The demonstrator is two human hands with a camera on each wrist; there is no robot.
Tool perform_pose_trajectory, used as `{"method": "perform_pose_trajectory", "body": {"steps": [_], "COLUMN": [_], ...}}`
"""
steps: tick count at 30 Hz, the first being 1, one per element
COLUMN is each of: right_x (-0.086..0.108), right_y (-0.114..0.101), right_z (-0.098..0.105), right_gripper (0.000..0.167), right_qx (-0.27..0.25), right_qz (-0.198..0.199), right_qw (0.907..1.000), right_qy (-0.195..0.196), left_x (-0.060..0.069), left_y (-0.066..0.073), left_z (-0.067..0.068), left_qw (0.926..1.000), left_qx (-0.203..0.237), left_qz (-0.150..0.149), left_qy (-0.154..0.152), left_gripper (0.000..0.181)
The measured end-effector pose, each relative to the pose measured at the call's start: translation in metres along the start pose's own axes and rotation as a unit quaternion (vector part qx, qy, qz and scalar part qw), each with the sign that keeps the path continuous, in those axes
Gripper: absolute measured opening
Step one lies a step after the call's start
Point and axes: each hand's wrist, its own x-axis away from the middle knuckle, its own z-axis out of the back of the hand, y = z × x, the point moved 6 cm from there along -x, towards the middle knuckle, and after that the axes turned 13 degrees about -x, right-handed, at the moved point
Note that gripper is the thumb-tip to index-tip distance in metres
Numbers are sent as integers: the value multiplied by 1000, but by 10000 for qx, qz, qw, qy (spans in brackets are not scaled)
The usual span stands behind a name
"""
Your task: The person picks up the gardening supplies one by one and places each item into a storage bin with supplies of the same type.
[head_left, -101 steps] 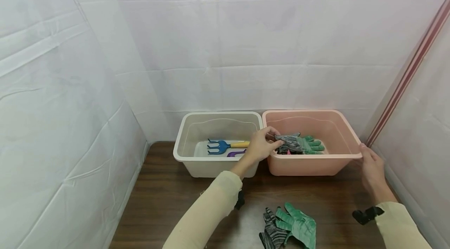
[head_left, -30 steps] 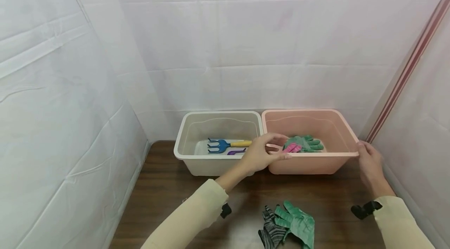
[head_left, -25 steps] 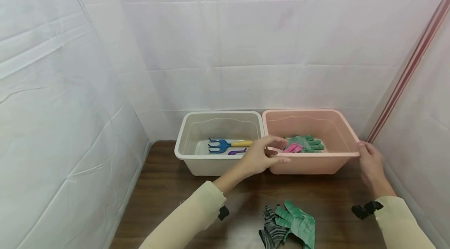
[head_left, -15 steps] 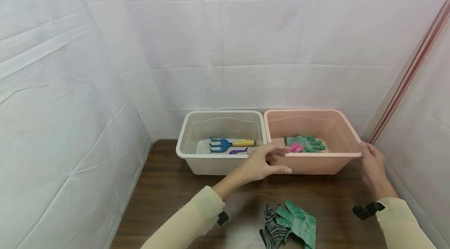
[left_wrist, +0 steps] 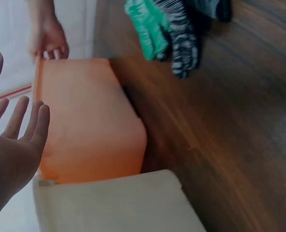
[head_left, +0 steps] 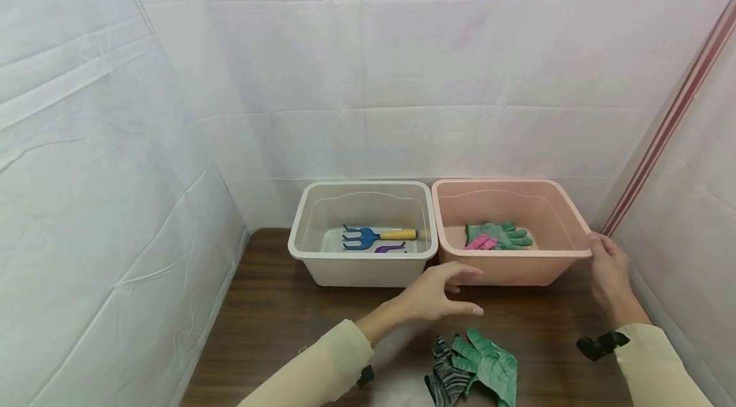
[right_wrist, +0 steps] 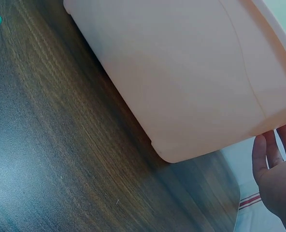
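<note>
My left hand (head_left: 434,295) hovers above the table just in front of the two bins, thumb and fingers spread apart and holding nothing. At the right end of the pink bin (head_left: 500,271), my right hand (head_left: 611,269) grips the rim near its front corner; in the right wrist view its fingers (right_wrist: 273,150) come up under the rim. A green glove (head_left: 506,238) lies inside that bin with a pink-fingered glove (head_left: 482,241) over it. Below my left hand, a green glove (head_left: 490,365) and a black-and-grey striped glove (head_left: 448,372) lie together on the table.
A white bin (head_left: 362,271) stands against the pink one's left side. It holds a blue hand fork (head_left: 362,238) with a yellow handle and a purple tool (head_left: 391,247), partly hidden by the wall. White sheeting (head_left: 368,75) encloses the dark wooden table (head_left: 270,317).
Earlier my left hand held a grey-and-black glove over the pink bin's left end. It has let go, drawn back toward me and opened wider. My right hand stays on the rim.
</note>
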Motion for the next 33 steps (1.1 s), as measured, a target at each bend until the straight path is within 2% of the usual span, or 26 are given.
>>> {"method": "perform_pose_trajectory", "body": {"steps": [3,13,18,22,26,33], "right_x": [-1,-1,1,2,3,4], "right_y": [0,-3,-3,-2,-2,0], "right_z": [0,0,-1,-1,-1,0], "right_gripper": [59,63,61,59,61,68], "right_qx": [122,337,189,128,265,381], "right_qz": [14,6,-18,4,57,88], "right_qw": [9999,9994,9998,9998,9996,9987], "right_qy": [-31,-45,31,125,61,-316], "left_x": [2,6,9,10,9,9], "left_y": [-1,0,-3,-5,-7,-13], "left_z": [-11,-42,-61,-73,-82,-102], "left_qw": [9998,9954,9949,9940,9926,9891], "left_qx": [-14,-701,-307,-95,-78,-211], "left_qz": [14,-123,-35,-25,20,53], "left_qy": [-220,-649,-956,-1087,-1215,-1454], "left_gripper": [59,60,59,60,61,65]}}
